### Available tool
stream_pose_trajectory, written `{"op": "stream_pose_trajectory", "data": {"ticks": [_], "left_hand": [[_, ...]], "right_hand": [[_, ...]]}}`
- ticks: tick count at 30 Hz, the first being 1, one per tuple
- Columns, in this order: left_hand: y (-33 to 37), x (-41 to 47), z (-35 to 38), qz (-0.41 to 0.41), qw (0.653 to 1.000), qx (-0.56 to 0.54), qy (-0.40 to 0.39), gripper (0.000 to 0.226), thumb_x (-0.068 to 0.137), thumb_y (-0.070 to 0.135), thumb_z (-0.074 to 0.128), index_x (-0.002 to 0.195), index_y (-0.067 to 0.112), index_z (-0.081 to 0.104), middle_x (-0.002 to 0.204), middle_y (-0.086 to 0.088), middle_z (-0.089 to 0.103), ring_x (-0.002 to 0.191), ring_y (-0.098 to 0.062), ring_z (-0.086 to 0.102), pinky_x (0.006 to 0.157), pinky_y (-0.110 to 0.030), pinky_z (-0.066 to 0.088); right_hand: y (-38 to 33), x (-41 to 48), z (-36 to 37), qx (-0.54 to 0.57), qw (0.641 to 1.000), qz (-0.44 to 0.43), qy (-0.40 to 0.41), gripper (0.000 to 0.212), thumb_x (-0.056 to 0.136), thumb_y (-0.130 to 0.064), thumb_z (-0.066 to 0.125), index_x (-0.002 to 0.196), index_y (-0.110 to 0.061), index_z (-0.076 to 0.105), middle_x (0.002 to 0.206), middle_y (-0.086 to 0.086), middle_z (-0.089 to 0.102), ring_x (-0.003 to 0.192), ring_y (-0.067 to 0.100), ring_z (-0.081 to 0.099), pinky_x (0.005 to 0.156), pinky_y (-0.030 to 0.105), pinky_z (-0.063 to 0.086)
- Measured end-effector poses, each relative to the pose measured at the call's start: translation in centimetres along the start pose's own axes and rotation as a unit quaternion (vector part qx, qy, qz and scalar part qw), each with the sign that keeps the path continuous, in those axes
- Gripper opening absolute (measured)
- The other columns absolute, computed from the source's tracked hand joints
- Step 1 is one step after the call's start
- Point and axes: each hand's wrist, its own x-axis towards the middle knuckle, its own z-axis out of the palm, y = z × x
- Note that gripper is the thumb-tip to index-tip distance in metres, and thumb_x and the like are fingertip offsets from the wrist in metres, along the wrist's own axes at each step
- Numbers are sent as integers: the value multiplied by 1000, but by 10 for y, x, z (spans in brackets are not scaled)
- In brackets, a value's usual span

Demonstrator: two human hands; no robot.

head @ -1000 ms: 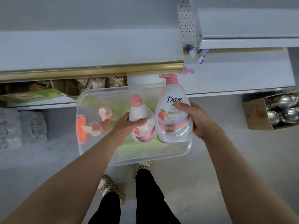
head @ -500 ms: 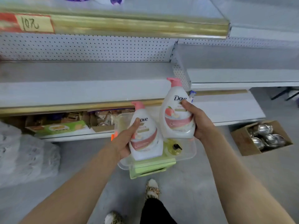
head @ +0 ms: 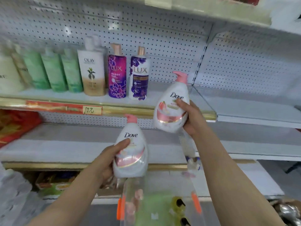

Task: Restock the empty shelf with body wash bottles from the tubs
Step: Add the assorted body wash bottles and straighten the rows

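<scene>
Two Dove bottles are held up before the shelves, one per hand; at ten o'clock, green bottles (head: 53,70), an Olay bottle (head: 92,72) and two Lux bottles (head: 128,74) stand on the upper shelf (head: 123,110); near centre, the left hand (head: 107,158) clasps the left Dove (head: 131,149), upright before the bare middle shelf (head: 48,149); at two o'clock, the right hand (head: 190,118) grips the right Dove (head: 172,105), tilted over the upper shelf's gold edge; at six o'clock sits a clear tub (head: 130,193), blurred
</scene>
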Motion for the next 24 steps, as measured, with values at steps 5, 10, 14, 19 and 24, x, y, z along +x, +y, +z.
{"op": "stream_pose_trajectory", "data": {"ticks": [5,10,14,19,24], "left_hand": [[41,7,25,65,998,-8,24,47,80,35,70,114,3,70,112,-21,71,96,-31,70,94,-45,54],[57,26,53,107,993,-12,46,49,83,34,67,121,3,67,117,-20,69,111,-35,65,104,-47,46],[55,43,72,117,991,-16,65,51,82,35,68,120,1,67,116,-22,69,111,-37,65,104,-49,46],[50,60,88,121,989,-20,83,53,80,38,75,118,1,68,117,-23,68,105,-36,67,99,-48,50],[54,71,93,122,989,-15,87,58,73,41,80,114,1,71,116,-24,68,106,-38,66,101,-52,48]], "right_hand": [[-23,74,6,-6,999,-30,-14,62,76,-17,83,131,-4,57,119,17,71,109,37,68,91,53,56],[-9,128,-7,-52,998,-42,-1,57,72,-15,87,122,-19,61,114,9,73,102,28,72,85,45,60],[3,169,-21,-54,998,-36,-23,52,76,-16,85,121,-22,61,117,7,72,102,25,72,88,45,59],[12,212,-27,-85,993,-30,-77,58,74,-20,87,126,-22,59,118,4,72,104,23,71,90,43,57],[15,236,-29,-105,985,-23,-133,61,76,-20,86,130,-21,58,118,2,72,107,23,70,91,40,56]]}}
